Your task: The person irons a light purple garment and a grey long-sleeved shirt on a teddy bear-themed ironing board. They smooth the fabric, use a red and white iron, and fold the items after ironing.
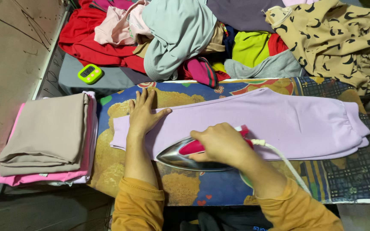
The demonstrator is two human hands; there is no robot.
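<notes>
Our right hand (221, 143) grips the iron (185, 155) on lilac trousers (279, 119), left hand (142, 113) flat; folded stack (48, 137) finished, pile (219, 34) remains.

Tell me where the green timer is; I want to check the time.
In the head view, the green timer sits upper left on a grey cloth, beside the red garment in the clothes pile and above the folded stack.
</notes>
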